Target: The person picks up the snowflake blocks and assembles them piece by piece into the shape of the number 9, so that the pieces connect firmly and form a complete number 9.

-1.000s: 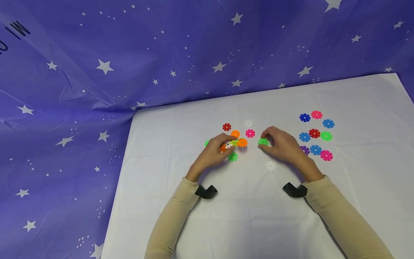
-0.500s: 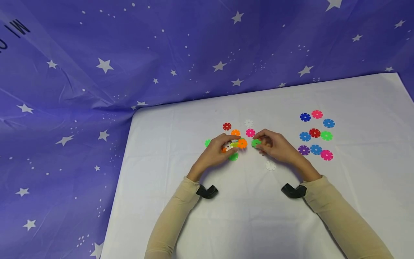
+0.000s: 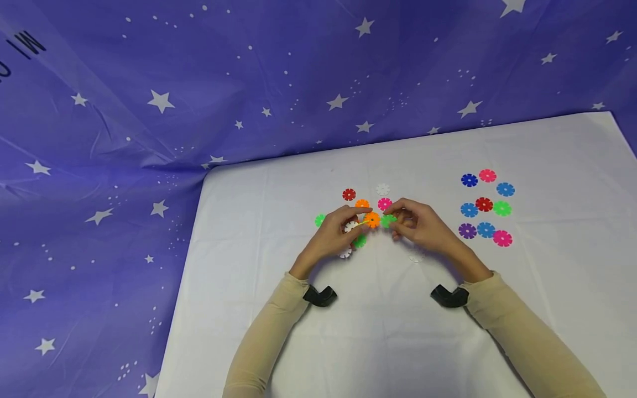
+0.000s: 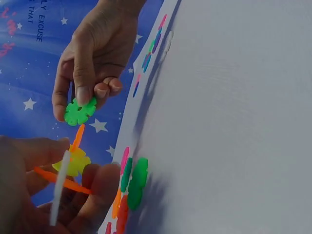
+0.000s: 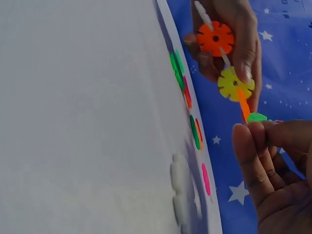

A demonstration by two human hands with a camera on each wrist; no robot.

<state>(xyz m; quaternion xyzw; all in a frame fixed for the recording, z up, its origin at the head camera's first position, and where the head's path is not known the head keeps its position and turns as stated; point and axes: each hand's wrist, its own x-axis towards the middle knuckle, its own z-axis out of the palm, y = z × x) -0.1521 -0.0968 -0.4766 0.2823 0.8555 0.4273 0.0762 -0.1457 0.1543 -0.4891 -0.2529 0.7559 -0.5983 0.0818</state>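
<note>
two bare hands meet over the middle of a white-covered counter (image 3: 298, 342), both in beige sleeves. the left hand (image 3: 334, 235) has its fingers curled round a small cluster (image 3: 365, 221) of slotted plastic discs pushed edge into edge; the wrist views show four pieces in it, one orange disc face-on, one yellow, one white seen edge-on and one more orange on edge at the outer end. the right hand (image 3: 423, 226) pinches a single green disc (image 3: 389, 220) between thumb and forefinger, held above the counter just beside the cluster's outer orange disc; whether the two touch cannot be told. every disc is a thin, flat, glossy round with notches cut about its rim and a small hole at the centre, like a flower or snowflake. lying flat around the hands are a dark red disc (image 3: 349, 194), an orange one (image 3: 361, 204), a pink one (image 3: 384, 204), a white one (image 3: 382, 189), two green ones (image 3: 319, 220) and (image 3: 359, 241), and two more white ones (image 3: 345, 253) and (image 3: 416, 257). well apart to the right lies a loose group (image 3: 485, 205) of nine discs: four blue, two pink, one red, one green, one purple. a soft purple cloth (image 3: 149, 110) printed with white stars hangs behind and to the left, creased in folds.
</note>
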